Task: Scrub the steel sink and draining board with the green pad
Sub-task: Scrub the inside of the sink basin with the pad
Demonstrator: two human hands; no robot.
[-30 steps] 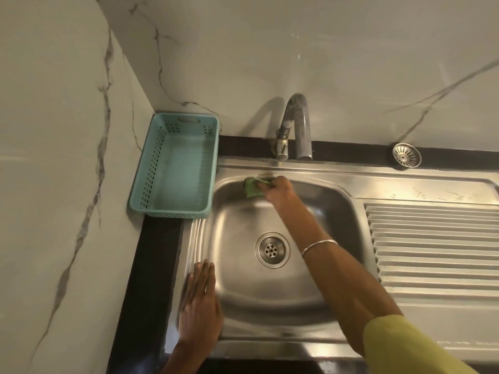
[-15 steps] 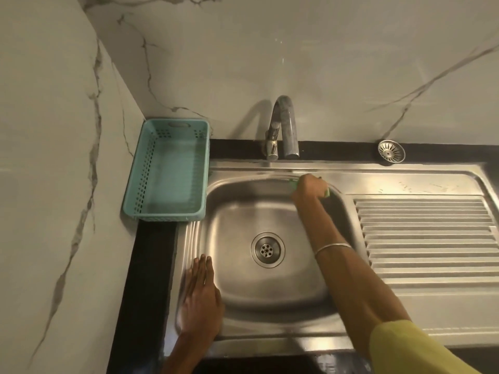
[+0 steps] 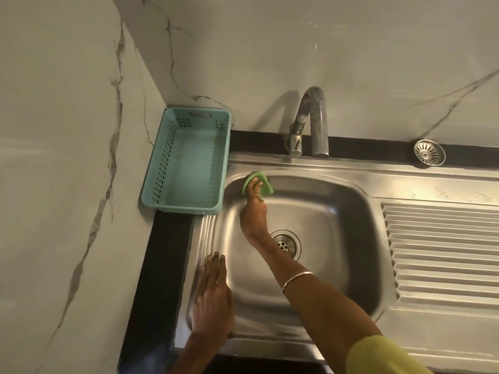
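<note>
Head view shows your yellow sleeve (image 3: pixel 383 354) nearest, low on the right; your right arm runs from it up and left across the sink (image 3: pixel 337 211), right over the drain (image 3: pixel 286 242); a thin silver bangle (image 3: pixel 297 280) sits on that arm. Your left hand (image 3: pixel 212 300) lies flat, palm down, on the sink's left rim; its fingers are straight and close together, pointing away from you; it holds nothing. Your right hand (image 3: pixel 252 211) reaches to the far left corner of the bowl; its fingers are bent around the green pad (image 3: pixel 263 183) and press it on the steel just under the back rim. Black counter (image 3: pixel 162 265) runs down the left side beside the wall; the bowl's right half is bare and open; the draining board (image 3: pixel 442 252) with its ridges lies to the right, well apart from both hands. Farther back, the blue basket (image 3: pixel 189 163) stands just beside the sink's far left corner, near the pad; the tap (image 3: pixel 310 125) bends over the back rim; a round strainer (image 3: pixel 429 152) lies on the black strip at the far right.
</note>
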